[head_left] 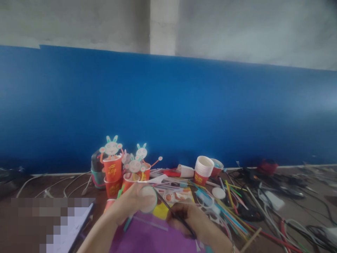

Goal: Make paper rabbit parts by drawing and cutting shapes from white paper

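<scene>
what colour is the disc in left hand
The disc is white with a green edge, head view.

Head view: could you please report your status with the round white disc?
Left hand gripping round white green-edged disc. Right hand holding black scissors, blades near disc. Flat purple sheet below; red paper cups close by.

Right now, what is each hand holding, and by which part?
Left hand: white disc, thumb across its face. Right hand: dark tool, apparently scissors, by its handle end.

One round white paper disc (146, 192) with a thin green edge, face toward the camera. One pair of black-handled scissors (181, 221), slanted, blades just beside the disc.
</scene>
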The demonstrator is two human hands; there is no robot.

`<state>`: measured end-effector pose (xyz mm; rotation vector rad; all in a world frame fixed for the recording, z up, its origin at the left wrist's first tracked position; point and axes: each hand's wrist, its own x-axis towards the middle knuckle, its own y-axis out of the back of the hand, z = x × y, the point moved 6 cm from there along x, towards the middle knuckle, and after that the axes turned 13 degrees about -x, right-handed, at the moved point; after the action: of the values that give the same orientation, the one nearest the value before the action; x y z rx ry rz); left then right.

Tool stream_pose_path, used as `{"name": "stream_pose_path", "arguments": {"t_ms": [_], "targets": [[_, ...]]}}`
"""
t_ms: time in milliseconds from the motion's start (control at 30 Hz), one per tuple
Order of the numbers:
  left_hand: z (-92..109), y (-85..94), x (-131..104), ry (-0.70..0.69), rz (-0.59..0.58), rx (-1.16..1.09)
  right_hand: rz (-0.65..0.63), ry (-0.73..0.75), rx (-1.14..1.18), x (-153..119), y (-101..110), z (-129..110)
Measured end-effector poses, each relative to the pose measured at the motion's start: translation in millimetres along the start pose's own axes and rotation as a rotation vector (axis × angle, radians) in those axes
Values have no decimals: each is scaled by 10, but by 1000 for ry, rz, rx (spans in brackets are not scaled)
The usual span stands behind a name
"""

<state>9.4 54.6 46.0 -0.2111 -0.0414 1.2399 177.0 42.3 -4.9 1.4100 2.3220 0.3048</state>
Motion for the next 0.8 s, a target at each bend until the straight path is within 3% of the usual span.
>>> {"name": "stream_pose_path", "arguments": {"t_ms": [167, 400, 633, 800], "targets": [[11, -4, -4, 5, -5, 34, -51, -19, -32, -54, 9, -90], [47, -24, -28, 25, -56, 92, -93, 24, -55, -20, -15, -16], [0, 15, -39, 93, -63, 132, -133, 120, -281, -171, 96, -340], [4, 5, -30, 69, -101, 141, -113, 196, -411, -159, 115, -333]]}}
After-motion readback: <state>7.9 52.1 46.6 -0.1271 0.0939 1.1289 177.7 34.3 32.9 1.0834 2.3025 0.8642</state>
